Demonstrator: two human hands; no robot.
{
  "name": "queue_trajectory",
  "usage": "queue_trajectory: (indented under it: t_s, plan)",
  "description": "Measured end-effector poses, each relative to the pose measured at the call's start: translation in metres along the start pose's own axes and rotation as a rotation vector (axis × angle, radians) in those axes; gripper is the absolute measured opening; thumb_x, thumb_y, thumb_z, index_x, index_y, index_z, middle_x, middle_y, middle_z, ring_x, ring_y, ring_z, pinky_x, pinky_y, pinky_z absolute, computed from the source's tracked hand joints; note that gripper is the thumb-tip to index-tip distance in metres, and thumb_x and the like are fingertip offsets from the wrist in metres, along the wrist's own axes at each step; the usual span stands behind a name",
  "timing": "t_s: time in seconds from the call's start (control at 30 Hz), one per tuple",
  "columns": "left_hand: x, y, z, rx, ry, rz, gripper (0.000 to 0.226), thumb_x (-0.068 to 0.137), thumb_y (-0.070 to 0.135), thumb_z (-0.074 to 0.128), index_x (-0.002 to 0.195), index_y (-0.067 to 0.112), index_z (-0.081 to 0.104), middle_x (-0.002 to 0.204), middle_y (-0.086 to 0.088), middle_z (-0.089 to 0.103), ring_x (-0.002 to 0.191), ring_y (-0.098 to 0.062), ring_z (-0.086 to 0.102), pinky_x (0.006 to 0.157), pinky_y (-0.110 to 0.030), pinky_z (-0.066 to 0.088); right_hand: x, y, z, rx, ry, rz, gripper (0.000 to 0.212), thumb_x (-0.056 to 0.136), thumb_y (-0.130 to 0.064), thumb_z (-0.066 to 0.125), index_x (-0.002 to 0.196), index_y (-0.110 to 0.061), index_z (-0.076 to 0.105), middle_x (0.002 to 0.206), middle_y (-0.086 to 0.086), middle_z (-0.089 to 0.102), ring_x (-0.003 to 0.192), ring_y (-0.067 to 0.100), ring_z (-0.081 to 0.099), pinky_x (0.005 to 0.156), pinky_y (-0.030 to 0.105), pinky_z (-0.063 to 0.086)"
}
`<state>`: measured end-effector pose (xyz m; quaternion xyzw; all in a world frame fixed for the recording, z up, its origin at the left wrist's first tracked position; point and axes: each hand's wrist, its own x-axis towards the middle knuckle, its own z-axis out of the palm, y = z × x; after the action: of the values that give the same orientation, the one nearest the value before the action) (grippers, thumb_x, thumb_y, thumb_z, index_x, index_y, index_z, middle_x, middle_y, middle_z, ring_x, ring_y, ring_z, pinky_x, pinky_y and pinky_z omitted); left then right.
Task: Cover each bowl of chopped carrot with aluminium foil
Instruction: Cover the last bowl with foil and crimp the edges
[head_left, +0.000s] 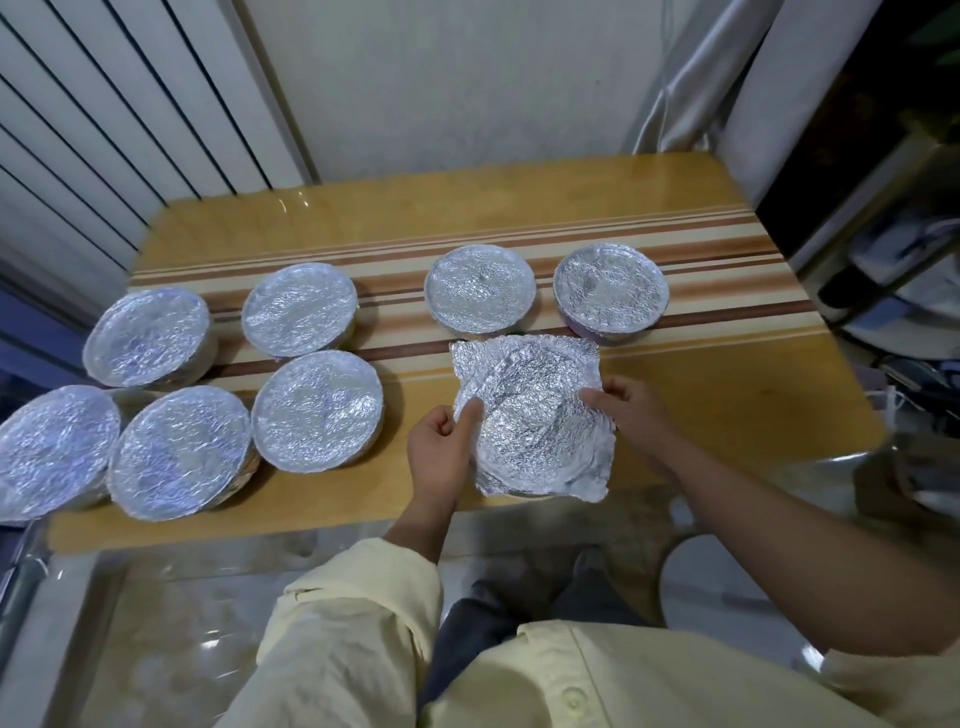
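A square sheet of aluminium foil (530, 415) lies loosely over a bowl near the table's front edge; its corners stick out flat and the bowl beneath is hidden. My left hand (441, 452) pinches the sheet's left edge, thumb on top. My right hand (631, 410) grips the right edge. Several other bowls stand with foil wrapped tightly round their rims: two at the back right (480, 288) (610, 288), and several on the left (317, 410) (298, 309) (182, 452).
The wooden table (727, 405) has brown stripes across its middle. A ribbed white wall panel (104, 130) rises at the left and a curtain (675, 78) hangs at the back right. A white stool (727, 587) stands below the table's front right.
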<state>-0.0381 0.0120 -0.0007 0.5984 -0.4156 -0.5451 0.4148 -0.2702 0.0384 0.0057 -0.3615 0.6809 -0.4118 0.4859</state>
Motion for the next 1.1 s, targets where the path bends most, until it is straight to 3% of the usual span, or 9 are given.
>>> queue_trajectory:
  t_s: [0.07,0.2,0.27,0.4,0.6,0.7,0.83,0.93,1.1]
  plan:
    - [0.0,-0.006,-0.001,0.169,0.03,0.052,0.049,0.092,0.028,0.071,0.064,-0.003,0.045,0.055,-0.01,0.042,0.052,-0.015,0.037,0.054,-0.029,0.034,0.0,0.005,0.002,-0.071,0.06,0.006,0.019,0.089,-0.02,0.067,0.094,-0.001,0.067,0.077,0.002,0.063,0.069,0.01,0.056,0.063,0.023,0.043]
    - [-0.01,-0.011,0.004,0.547,0.126,0.046,0.043,0.095,0.041,0.062,0.065,0.015,0.045,0.059,0.0,0.048,0.061,-0.023,0.045,0.056,-0.033,0.028,-0.002,0.02,0.012,-0.242,0.165,-0.003,0.021,0.091,-0.026,0.062,0.093,-0.004,0.065,0.077,0.005,0.062,0.069,0.016,0.054,0.065,0.033,0.042]
    - [-0.015,-0.011,0.005,0.657,0.166,0.066,0.041,0.096,0.046,0.058,0.069,0.018,0.046,0.062,0.002,0.05,0.065,-0.025,0.05,0.058,-0.032,0.029,-0.005,0.021,0.018,-0.368,0.226,-0.028,0.027,0.094,-0.031,0.058,0.101,-0.005,0.063,0.084,0.004,0.062,0.074,0.017,0.055,0.065,0.03,0.038]
    - [-0.013,-0.017,0.004,0.738,0.151,0.065,0.042,0.097,0.048,0.054,0.071,0.018,0.044,0.065,0.001,0.051,0.069,-0.028,0.051,0.061,-0.033,0.03,-0.008,0.021,0.027,-0.619,0.296,-0.039,0.042,0.099,-0.039,0.046,0.123,-0.006,0.053,0.113,0.011,0.064,0.102,0.031,0.059,0.072,0.032,0.04]
    - [-0.009,-0.023,0.001,0.731,0.134,0.042,0.043,0.098,0.049,0.053,0.073,0.016,0.043,0.067,-0.002,0.052,0.071,-0.03,0.049,0.063,-0.034,0.03,-0.009,0.026,0.029,-0.812,0.323,-0.045,0.042,0.099,-0.047,0.037,0.114,-0.01,0.051,0.091,0.008,0.065,0.084,0.032,0.062,0.06,0.03,0.035]
    - [-0.008,-0.025,0.002,0.711,0.126,0.033,0.043,0.1,0.048,0.051,0.074,0.015,0.042,0.068,-0.002,0.052,0.071,-0.03,0.048,0.063,-0.034,0.028,-0.006,0.03,0.031,-0.8,0.333,-0.025,0.04,0.099,-0.049,0.035,0.101,-0.012,0.049,0.075,0.003,0.056,0.075,0.033,0.061,0.056,0.03,0.032]
    - [-0.004,-0.028,0.001,0.678,0.075,0.028,0.04,0.103,0.044,0.045,0.08,0.012,0.042,0.072,-0.008,0.056,0.078,-0.037,0.056,0.063,-0.037,0.027,-0.003,0.036,0.033,-0.697,0.364,-0.036,0.042,0.097,-0.05,0.04,0.094,-0.01,0.052,0.075,0.01,0.06,0.071,0.033,0.057,0.057,0.032,0.033]
    - [-0.002,-0.031,-0.001,0.654,0.043,0.037,0.038,0.104,0.042,0.043,0.083,0.011,0.042,0.077,-0.014,0.061,0.082,-0.039,0.058,0.065,-0.038,0.03,-0.004,0.041,0.033,-0.541,0.367,-0.067,0.04,0.096,-0.05,0.043,0.084,-0.012,0.052,0.066,0.002,0.055,0.065,0.027,0.054,0.056,0.033,0.034]
    - [0.0,-0.03,-0.001,0.621,-0.01,0.038,0.034,0.106,0.037,0.041,0.085,0.009,0.042,0.067,-0.003,0.048,0.077,-0.038,0.053,0.064,-0.038,0.027,-0.002,0.045,0.033,-0.369,0.341,-0.081,0.045,0.095,-0.051,0.048,0.074,-0.011,0.051,0.059,-0.001,0.046,0.055,0.014,0.041,0.054,0.035,0.033]
